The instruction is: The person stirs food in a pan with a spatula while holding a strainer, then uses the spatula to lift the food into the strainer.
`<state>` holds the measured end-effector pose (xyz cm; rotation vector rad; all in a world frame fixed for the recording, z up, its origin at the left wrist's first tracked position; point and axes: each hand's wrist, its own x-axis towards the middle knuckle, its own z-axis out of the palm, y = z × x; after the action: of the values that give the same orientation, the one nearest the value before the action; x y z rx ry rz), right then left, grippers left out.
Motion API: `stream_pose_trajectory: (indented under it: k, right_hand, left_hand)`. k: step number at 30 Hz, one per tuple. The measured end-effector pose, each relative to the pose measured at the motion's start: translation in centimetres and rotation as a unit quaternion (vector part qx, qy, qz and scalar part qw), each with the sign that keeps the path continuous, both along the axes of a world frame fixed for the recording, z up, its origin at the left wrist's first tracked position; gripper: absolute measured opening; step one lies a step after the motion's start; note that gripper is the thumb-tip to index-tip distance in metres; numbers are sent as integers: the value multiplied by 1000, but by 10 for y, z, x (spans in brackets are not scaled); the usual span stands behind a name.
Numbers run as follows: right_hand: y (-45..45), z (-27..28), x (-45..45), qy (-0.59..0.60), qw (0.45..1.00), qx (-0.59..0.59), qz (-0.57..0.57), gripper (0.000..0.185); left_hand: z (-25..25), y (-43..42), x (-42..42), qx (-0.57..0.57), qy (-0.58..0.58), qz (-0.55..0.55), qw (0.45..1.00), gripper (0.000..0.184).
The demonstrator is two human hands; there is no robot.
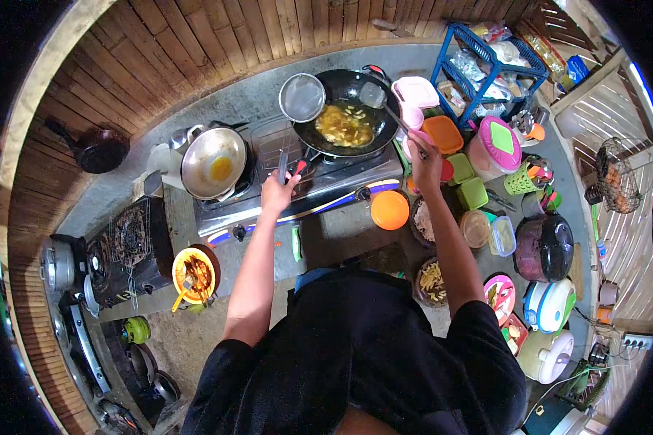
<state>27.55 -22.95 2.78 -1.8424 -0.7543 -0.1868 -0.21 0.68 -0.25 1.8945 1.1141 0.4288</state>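
My left hand (277, 194) is closed around the handle of a round mesh strainer (302, 98), which is held over the left rim of a black wok (341, 85). The wok's red-and-black handle (299, 170) lies close by my left fingers; whether they touch it I cannot tell. In my right hand (426, 158) is a metal spatula (372, 95), gripped by its long handle, its blade above the wok's far right side. Pale pieces of food fry in bubbling yellow oil (345, 127) at the wok's bottom. The strainer's mesh looks bare.
A second pan (209, 165) with a little oil sits on the stove's (268, 206) left burner. An orange bowl (389, 210) stands by the stove front. Left is a bowl of red sauce (185, 291). Plastic containers (442, 134), a blue rack (479, 45) and a dark pot (555, 250) crowd the right.
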Motion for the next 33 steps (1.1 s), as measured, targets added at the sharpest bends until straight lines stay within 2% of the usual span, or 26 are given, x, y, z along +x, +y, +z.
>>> stream_pose_trajectory:
  k: [1, 5, 7, 8, 10, 17, 20, 22, 23, 25, 26, 28, 29, 31, 32, 33]
  right_hand:
    - [1, 3, 1, -59, 996, -51, -37, 24]
    - [11, -11, 13, -126, 991, -47, -29, 22]
    - [17, -16, 11, 6, 999, -36, -12, 23]
    - [18, -17, 11, 5, 999, -36, -11, 23]
    - [20, -13, 4, 179, 981, 11, 78, 24]
    - [25, -8, -5, 245, 957, 76, 135, 26]
    - [30, -12, 11, 179, 971, 94, 124, 25]
    - [31, -6, 18, -10, 997, 0, 75, 25]
    - [29, -5, 18, -11, 997, 0, 74, 25]
    - [30, 12, 13, -126, 987, -98, 30, 23]
    - [31, 12, 12, -127, 987, -97, 31, 23]
    - [37, 2, 18, -53, 996, -34, 62, 23]
    - [41, -3, 21, -53, 996, -34, 63, 23]
    - [46, -14, 25, 69, 989, 30, 130, 25]
    - [46, -18, 28, 69, 989, 30, 130, 25]
    - [45, -16, 26, 141, 979, 35, 143, 26]
  left_hand:
    - [0, 0, 0, 4, 2, 0, 1000, 32]
    - [-1, 1, 0, 9, 3, -6, 1000, 33]
    - [-3, 2, 0, 8, 12, -2, 1000, 33]
    - [-4, 3, 1, 8, 11, -2, 1000, 33]
    - [-5, 3, 0, 6, 3, -5, 1000, 33]
    - [-1, 1, -1, -8, 3, -4, 1000, 32]
    - [-1, 2, 0, -14, 1, -1, 1000, 33]
    - [-2, 2, 0, -12, 0, -9, 1000, 33]
    - [-2, 2, 0, -12, -1, -9, 1000, 33]
    - [-2, 3, 0, 6, -6, -14, 1000, 33]
    - [-3, 2, -1, 6, -6, -13, 1000, 33]
    - [-1, 1, -1, 1, -10, -9, 1000, 33]
    - [0, 2, 0, 1, -11, -8, 1000, 33]
    - [-1, 1, 0, -7, -4, -7, 1000, 34]
    - [-1, 2, 0, -8, -4, -7, 1000, 34]
    - [0, 1, 0, 3, 4, -9, 1000, 35]
